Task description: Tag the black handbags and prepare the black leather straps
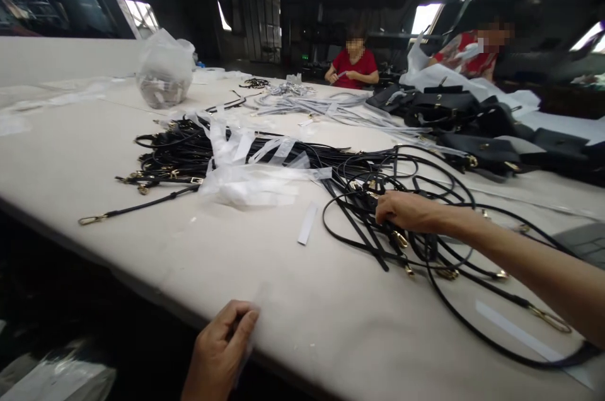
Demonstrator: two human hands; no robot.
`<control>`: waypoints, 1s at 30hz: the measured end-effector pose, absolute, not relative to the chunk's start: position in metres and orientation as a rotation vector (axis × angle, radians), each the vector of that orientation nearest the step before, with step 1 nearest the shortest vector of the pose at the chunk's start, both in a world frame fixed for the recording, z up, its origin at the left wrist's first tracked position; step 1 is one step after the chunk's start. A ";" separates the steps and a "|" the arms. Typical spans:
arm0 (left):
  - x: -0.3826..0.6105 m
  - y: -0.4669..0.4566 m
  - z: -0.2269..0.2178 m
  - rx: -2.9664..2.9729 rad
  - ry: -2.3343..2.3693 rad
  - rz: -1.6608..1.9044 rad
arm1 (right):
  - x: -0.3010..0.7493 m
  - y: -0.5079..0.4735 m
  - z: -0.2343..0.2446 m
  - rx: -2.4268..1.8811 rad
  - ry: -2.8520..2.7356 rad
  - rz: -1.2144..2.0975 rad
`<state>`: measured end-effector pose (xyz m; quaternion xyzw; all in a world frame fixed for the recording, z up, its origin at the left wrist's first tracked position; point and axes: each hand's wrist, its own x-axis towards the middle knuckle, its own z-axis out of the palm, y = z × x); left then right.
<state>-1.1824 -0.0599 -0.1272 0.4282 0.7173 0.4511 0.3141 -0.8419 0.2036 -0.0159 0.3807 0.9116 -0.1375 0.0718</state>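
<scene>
Around black straps [378, 256] curls the right grip [396, 209]; the left grip [222, 341] pinches film [258, 300].

Long, thin, black leather-like straps [184, 147] look smooth; their hooked gold-coloured metal clasps [401, 239], glossy; the crumpled white plastic film [246, 185], translucent; the broad cream bench [165, 249], matt.

Dim — white glare at windows [425, 18]

Head-height view, facing forward and down, table [302, 300] near, background [321, 7] seemingly blurred
</scene>
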 end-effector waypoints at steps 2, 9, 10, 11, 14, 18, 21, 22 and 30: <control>-1.184 -0.060 -0.127 1.132 1.905 1.174 | -0.834 0.188 -0.023 1.069 2.804 -0.302; -1.191 -0.059 -0.132 1.236 1.922 1.110 | -0.815 0.158 -0.056 0.988 2.915 -0.063; -1.191 -0.059 -0.132 1.248 1.912 1.103 | -0.811 0.159 -0.059 1.033 2.939 -0.056; -1.192 -0.059 -0.132 1.249 1.907 1.104 | -0.807 0.162 -0.060 1.087 2.965 -0.063; -1.191 -0.059 -0.132 1.255 1.893 1.116 | -0.797 0.171 -0.054 1.338 3.057 -0.150; -1.193 -0.060 -0.132 1.303 1.875 1.109 | -0.792 0.180 -0.019 1.794 3.162 -0.378; -1.194 -0.061 -0.133 1.340 1.877 1.114 | -0.797 0.179 0.025 2.030 3.232 -0.677; -1.195 -0.061 -0.133 1.346 1.876 1.117 | -0.800 0.178 0.041 2.108 3.243 -0.909; -1.193 -0.059 -0.137 1.306 1.802 1.161 | -0.826 0.158 0.065 2.039 2.630 -1.501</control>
